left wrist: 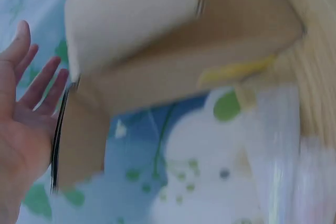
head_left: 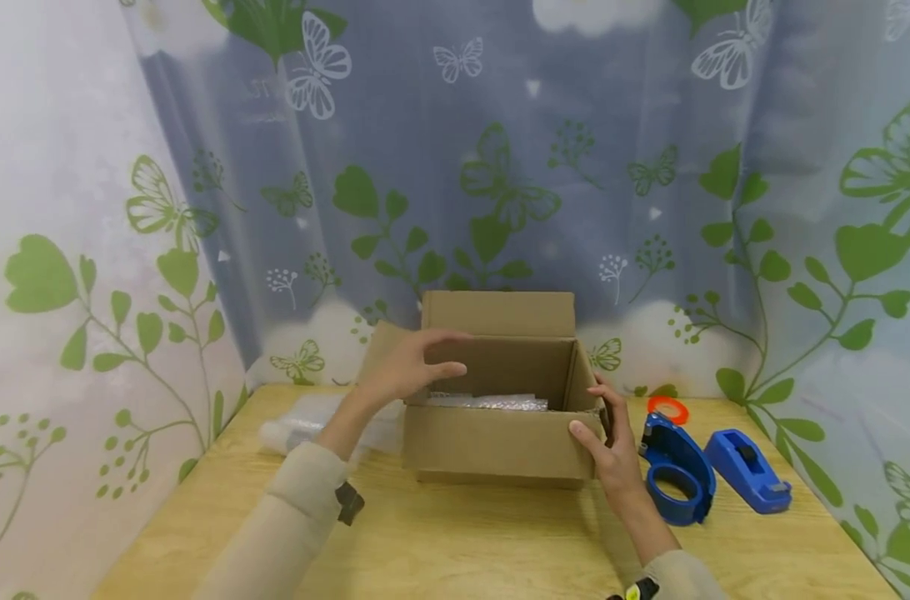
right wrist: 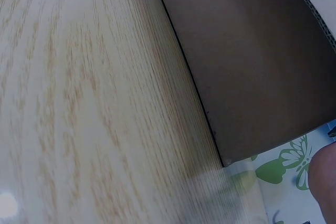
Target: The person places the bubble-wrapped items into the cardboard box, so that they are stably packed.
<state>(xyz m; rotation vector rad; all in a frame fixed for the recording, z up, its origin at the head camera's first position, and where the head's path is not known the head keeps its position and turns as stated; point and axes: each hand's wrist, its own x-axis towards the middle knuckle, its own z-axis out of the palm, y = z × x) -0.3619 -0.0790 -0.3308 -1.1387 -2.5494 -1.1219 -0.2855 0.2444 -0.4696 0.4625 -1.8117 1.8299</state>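
A brown cardboard box (head_left: 492, 446) stands on the wooden table with its flaps spread, its back flap (head_left: 497, 313) upright. Inside lies clear bubble wrap (head_left: 511, 402). My left hand (head_left: 406, 367) is over the box's left side, beside the left flap, thumb apart and fingers extended. In the left wrist view that palm (left wrist: 26, 140) faces the edge of a flap (left wrist: 81, 135). At the front right corner my right hand (head_left: 616, 467) grips the box, thumb on the front flap and fingers at the right side. Only part of this hand shows in the right wrist view.
Clear plastic wrap (head_left: 297, 425) lies left of the box. To the right are a blue hand-held tape dispenser (head_left: 698, 467), a blue desktop tape dispenser (head_left: 747, 471) and an orange-red tape ring (head_left: 682, 413). A patterned curtain (head_left: 455, 250) hangs behind the table (head_left: 455, 550).
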